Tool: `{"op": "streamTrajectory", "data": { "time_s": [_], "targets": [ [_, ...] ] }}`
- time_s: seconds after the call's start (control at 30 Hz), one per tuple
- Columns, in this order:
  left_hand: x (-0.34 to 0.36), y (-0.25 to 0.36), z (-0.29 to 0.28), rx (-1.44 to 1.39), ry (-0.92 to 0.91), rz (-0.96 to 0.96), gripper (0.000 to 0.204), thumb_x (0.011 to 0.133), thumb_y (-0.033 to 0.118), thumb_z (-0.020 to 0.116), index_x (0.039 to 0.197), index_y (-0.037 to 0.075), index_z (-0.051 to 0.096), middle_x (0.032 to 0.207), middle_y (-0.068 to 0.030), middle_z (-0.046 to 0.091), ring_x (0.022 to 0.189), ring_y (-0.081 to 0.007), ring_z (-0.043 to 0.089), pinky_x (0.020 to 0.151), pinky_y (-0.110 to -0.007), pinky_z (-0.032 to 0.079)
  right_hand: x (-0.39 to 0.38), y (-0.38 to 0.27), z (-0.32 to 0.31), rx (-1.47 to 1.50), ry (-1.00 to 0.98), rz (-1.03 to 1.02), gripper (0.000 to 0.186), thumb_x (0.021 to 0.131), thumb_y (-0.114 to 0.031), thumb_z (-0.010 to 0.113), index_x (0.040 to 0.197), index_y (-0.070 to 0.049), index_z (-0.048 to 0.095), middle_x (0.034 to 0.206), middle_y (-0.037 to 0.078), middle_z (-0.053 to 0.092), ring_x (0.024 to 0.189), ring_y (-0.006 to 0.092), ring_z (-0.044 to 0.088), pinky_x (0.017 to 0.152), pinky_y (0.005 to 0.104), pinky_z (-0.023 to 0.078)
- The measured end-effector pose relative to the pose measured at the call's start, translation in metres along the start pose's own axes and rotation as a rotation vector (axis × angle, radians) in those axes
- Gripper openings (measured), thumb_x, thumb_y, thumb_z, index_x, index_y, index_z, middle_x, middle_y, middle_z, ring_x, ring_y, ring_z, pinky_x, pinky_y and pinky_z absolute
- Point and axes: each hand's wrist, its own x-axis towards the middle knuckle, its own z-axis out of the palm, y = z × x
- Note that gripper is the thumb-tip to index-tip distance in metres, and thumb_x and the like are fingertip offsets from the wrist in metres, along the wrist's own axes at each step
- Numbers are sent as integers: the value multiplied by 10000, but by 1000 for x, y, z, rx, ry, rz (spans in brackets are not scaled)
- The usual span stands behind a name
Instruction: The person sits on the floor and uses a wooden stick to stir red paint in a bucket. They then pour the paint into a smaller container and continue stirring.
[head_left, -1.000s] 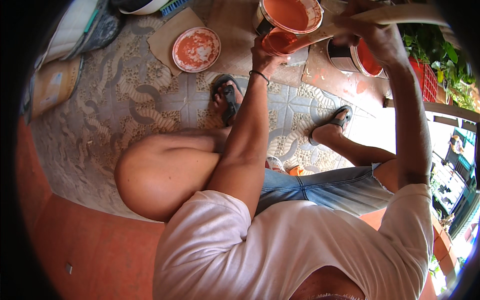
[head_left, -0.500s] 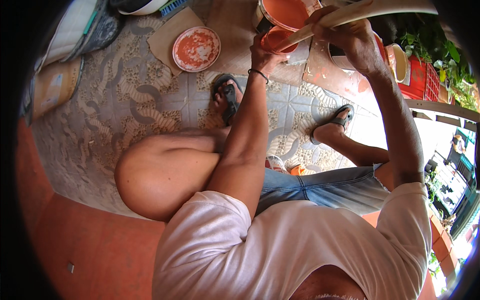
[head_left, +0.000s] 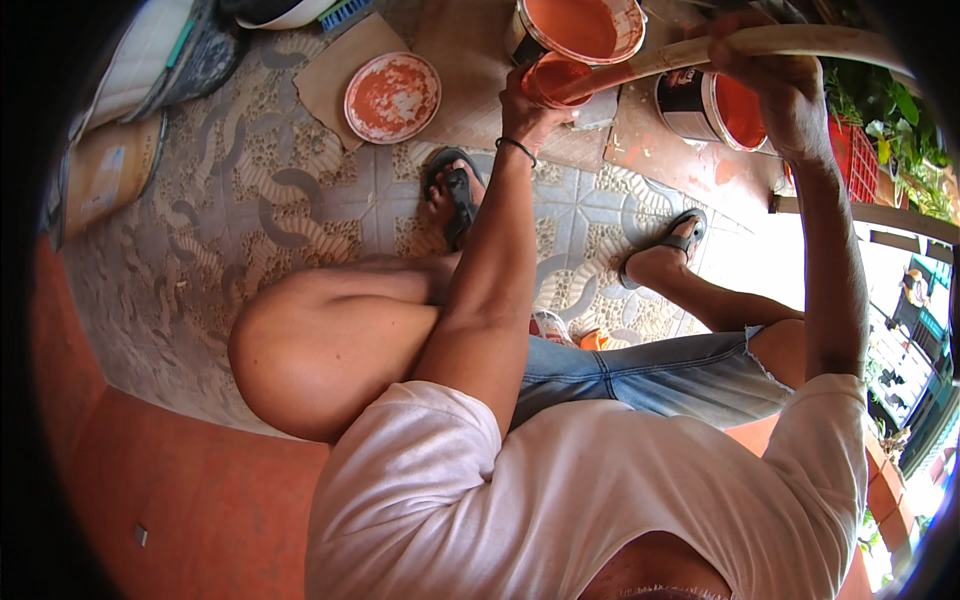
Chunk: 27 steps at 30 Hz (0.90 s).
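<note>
My left hand (head_left: 530,112) is closed around a small cup of orange paint (head_left: 548,78), held just in front of a large open paint bucket (head_left: 572,28). To the right, my right hand (head_left: 780,85) grips a long, pale wooden stick (head_left: 670,57), which appears curved. Orange paint coats the stick's left end, which reaches over the cup's mouth; whether it touches the paint inside I cannot tell. Below the stick, near my right hand, a second paint bucket (head_left: 690,108) lies tilted toward the right, with orange inside its rim.
A paint-smeared round lid (head_left: 393,98) rests on cardboard (head_left: 325,75) over the patterned tile floor (head_left: 300,200). A red crate (head_left: 850,160) and green plants (head_left: 890,105) stand at far right. My sandalled feet (head_left: 455,200) are below the cup.
My right hand has moved right and slightly down, and the stick slants less. More of its orange-coated end shows. The second bucket is less covered by my hand. My left hand stays put.
</note>
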Motion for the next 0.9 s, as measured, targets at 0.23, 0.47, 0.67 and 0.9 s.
{"op": "streamTrajectory", "data": {
  "time_s": [0.23,0.47,0.67,0.9],
  "targets": [
    [1,1,-1,-7,-20,-14,1053,499,-13,1019,1446,-30,557,1316,-147,749,1170,-256,752,993,-382,667,-8,9,2,-281,-127,-23,201,1024,6,776,1221,-21,744,1198,95,785,1125,179,747,997,330,609],
    [-4,7,0,87,4,13,955,559,-107,945,1439,19,596,1357,-98,718,1254,-230,707,1096,-387,605,21,48,52,-180,-107,-133,186,956,1,852,1096,12,731,1015,80,762,943,171,725,828,332,587],
    [5,1,-2,13,-52,10,1083,468,-15,1020,1443,-21,550,1316,-141,743,1206,-257,734,1026,-407,657,4,36,46,-373,-123,-104,184,1013,0,796,1195,-7,770,1154,67,778,1070,151,747,941,305,596],
    [-3,2,0,-42,-31,11,933,548,-122,946,1414,24,631,1357,-94,727,1255,-230,713,1118,-395,596,9,52,54,-154,2,-141,167,998,-53,832,1125,-8,732,1036,78,764,950,158,725,823,323,587]
  ]
}}
